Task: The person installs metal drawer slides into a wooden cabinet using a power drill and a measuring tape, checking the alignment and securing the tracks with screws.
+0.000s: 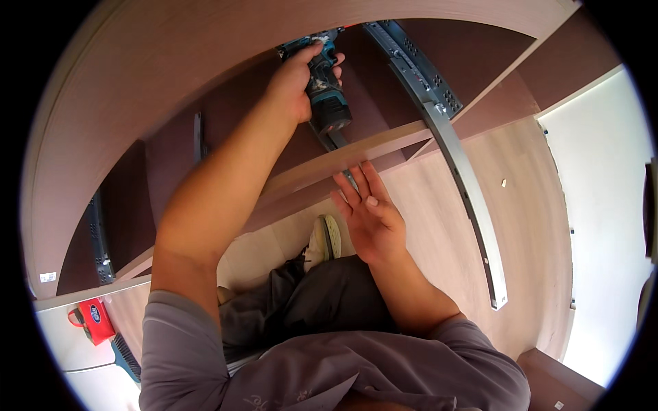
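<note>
My left hand [296, 81] reaches up into the cabinet and is wrapped round the grip of a teal and black cordless drill [327, 103]. The drill's battery end points down toward me, and its front is partly hidden at the upper edge. Lower down, my right hand [373, 222] is open with the palm showing, its fingertips at the front edge of a wooden cabinet board [322, 164]. A metal drawer slide [334, 140] shows partly behind the drill and board. To the right, another drawer slide [456, 161] is pulled far out of the cabinet.
More slides, one dark [99, 236] and one short [199, 137], sit inside the left cabinet section. A red pouch-like item [97, 320] and a brush [126, 357] lie at the lower left. My shoe [323, 241] rests on the wood-look floor [528, 226], where a small pale scrap [504, 183] lies.
</note>
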Demonstrator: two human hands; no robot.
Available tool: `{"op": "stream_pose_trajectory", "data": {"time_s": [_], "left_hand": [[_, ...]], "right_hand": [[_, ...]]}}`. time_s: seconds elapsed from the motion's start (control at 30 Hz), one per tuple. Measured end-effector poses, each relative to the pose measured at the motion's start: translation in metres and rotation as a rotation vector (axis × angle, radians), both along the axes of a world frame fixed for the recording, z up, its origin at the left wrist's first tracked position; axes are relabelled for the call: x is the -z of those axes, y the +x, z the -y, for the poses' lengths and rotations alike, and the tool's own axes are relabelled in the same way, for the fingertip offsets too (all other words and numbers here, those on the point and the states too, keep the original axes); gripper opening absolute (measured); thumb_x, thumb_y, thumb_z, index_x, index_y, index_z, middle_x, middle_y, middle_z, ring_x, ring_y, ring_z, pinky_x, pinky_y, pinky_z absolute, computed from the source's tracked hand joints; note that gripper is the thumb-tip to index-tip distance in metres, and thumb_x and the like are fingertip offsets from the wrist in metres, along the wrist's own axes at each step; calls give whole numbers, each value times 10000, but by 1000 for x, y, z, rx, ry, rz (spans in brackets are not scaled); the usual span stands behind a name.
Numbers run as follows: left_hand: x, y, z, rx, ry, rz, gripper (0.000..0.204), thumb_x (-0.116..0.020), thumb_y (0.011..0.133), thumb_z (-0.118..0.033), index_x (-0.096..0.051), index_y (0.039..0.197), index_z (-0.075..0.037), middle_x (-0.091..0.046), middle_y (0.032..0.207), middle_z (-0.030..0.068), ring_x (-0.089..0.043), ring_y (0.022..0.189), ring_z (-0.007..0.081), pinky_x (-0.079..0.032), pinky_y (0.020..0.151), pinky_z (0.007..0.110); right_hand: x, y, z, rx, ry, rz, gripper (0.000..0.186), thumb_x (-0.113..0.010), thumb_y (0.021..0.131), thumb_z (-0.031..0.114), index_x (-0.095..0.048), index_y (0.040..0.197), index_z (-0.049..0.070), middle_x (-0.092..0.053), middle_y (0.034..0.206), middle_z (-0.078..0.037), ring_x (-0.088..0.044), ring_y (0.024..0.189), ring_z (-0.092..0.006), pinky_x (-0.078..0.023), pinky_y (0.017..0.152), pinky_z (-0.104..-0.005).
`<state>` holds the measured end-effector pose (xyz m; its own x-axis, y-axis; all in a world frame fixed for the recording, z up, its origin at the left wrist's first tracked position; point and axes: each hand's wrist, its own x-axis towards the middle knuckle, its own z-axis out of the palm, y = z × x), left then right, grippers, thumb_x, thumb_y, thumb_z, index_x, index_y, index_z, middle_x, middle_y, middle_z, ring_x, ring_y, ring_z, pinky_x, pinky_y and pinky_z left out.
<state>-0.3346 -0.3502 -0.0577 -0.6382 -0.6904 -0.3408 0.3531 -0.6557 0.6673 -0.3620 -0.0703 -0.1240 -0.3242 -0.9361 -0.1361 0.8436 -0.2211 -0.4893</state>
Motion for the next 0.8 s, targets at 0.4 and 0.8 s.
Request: {"op": "stream_pose_trajectory", "data": {"time_s": [0.4,0.8], "left_hand": [[-7,-12,-5,-18,-100,75,357,-616,1028,-301,-580,1257,-29,-743,1109,103,-684,742,174,-595,693,375],[-7,-17,-4,-19,-114,78,361,-629,1018,-292,-569,1280,-50,-747,1097,103,-687,739,174,-601,689,375]], "right_hand": [[-7,-1,-3,-71,-41,56,924,-641,882,186,-152,1662,114,-287,1656,-20,-303,1521,-255,-240,1244,-478],[-2,-1,-3,-68,-48,34,856,-649,891,218,-242,1641,139,-334,1647,-35,-309,1533,-263,-266,1242,-487]]}}
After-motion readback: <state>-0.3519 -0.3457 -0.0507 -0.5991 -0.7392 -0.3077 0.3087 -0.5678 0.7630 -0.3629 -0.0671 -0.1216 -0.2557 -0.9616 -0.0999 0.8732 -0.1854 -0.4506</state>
